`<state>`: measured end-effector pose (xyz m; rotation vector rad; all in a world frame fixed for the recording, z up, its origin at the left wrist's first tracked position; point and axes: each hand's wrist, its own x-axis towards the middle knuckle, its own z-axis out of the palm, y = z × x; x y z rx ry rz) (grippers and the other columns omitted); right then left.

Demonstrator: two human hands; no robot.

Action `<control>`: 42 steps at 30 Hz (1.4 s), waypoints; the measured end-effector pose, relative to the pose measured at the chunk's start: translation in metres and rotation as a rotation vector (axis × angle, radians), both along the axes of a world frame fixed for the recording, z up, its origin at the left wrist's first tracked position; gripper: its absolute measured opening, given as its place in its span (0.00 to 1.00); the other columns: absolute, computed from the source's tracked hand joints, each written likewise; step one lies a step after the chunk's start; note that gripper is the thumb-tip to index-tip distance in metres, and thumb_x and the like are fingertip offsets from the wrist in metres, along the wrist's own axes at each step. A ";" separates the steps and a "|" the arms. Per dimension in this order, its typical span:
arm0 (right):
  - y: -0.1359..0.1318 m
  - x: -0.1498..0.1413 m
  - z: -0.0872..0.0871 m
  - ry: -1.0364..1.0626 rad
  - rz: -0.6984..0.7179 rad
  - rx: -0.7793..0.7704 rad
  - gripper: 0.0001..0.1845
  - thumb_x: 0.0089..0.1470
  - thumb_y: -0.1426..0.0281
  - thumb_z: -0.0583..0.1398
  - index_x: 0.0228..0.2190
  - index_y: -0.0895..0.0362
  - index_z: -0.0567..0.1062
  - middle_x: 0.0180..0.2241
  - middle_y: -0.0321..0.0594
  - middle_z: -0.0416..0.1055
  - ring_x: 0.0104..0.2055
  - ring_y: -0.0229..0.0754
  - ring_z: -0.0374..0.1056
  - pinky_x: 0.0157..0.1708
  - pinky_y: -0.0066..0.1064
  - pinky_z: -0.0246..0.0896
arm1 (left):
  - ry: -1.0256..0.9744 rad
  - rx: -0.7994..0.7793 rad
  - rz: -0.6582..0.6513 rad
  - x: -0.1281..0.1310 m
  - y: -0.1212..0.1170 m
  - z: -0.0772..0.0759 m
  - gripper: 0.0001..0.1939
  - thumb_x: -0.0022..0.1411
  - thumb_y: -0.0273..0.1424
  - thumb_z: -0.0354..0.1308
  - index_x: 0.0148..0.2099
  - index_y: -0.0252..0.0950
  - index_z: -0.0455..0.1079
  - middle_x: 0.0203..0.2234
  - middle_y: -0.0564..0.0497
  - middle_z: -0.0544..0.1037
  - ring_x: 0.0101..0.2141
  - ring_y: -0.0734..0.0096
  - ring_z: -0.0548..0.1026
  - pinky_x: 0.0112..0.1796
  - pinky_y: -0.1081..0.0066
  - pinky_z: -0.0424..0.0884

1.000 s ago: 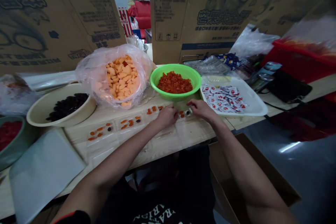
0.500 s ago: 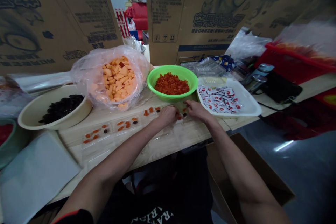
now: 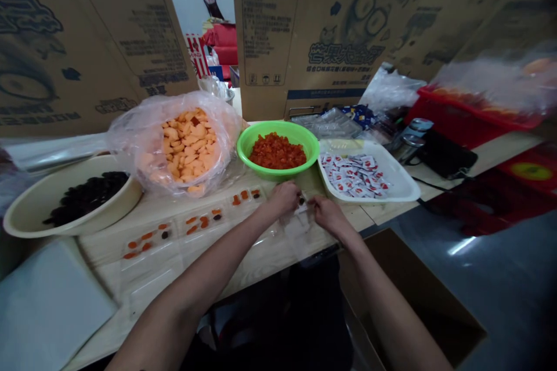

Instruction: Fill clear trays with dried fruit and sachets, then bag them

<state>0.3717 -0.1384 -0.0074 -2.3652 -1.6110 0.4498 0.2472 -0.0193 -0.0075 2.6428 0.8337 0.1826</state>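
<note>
Just in front of the green bowl [image 3: 278, 172], my left hand [image 3: 285, 197] is closed, its fingertips at the upper left of a clear plastic tray [image 3: 298, 226]. My right hand [image 3: 328, 214] pinches at that tray's right side. A dark piece [image 3: 301, 201] shows in the tray between my hands; the rest of its contents is mostly hidden by my fingers. To the left lies a row of similar clear trays [image 3: 150, 281], holding small orange-red pieces [image 3: 147, 236] and one dark piece [image 3: 164, 235] per tray. Chopped orange-red pieces [image 3: 278, 151] fill the bowl.
A plastic bag of orange chunks [image 3: 189, 145] and a cream basin [image 3: 108, 217] of dark pieces stand left. A white tray [image 3: 404, 188] of small printed sachets [image 3: 354, 174] is right. Cardboard sheets [image 3: 265, 29] rise behind; an open carton [image 3: 418, 295] sits below the table's right edge.
My right hand has come down a little towards me along the tray's right side. My left hand stays near the same spot. The whole view has shifted slightly.
</note>
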 end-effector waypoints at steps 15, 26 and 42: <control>-0.028 -0.004 -0.004 0.264 -0.094 0.208 0.23 0.56 0.75 0.51 0.50 0.58 0.76 0.32 0.41 0.76 0.33 0.42 0.70 0.36 0.30 0.66 | -0.092 0.053 0.105 -0.037 -0.015 0.003 0.17 0.66 0.19 0.47 0.50 0.34 0.74 0.46 0.43 0.75 0.46 0.65 0.75 0.47 0.68 0.71; 0.068 -0.004 0.112 0.332 0.039 0.474 0.36 0.57 0.67 0.57 0.65 0.64 0.61 0.54 0.51 0.72 0.48 0.48 0.71 0.47 0.39 0.69 | -0.105 -0.038 0.002 -0.203 -0.160 0.018 0.16 0.72 0.28 0.45 0.52 0.41 0.73 0.44 0.44 0.77 0.43 0.63 0.76 0.48 0.61 0.74; -0.008 -0.092 -0.037 -0.365 0.238 0.001 0.32 0.68 0.56 0.42 0.68 0.53 0.58 0.70 0.57 0.50 0.70 0.68 0.47 0.58 0.67 0.50 | 0.174 0.302 0.450 -0.355 -0.163 -0.031 0.31 0.72 0.45 0.48 0.73 0.45 0.51 0.71 0.48 0.53 0.69 0.48 0.53 0.67 0.44 0.46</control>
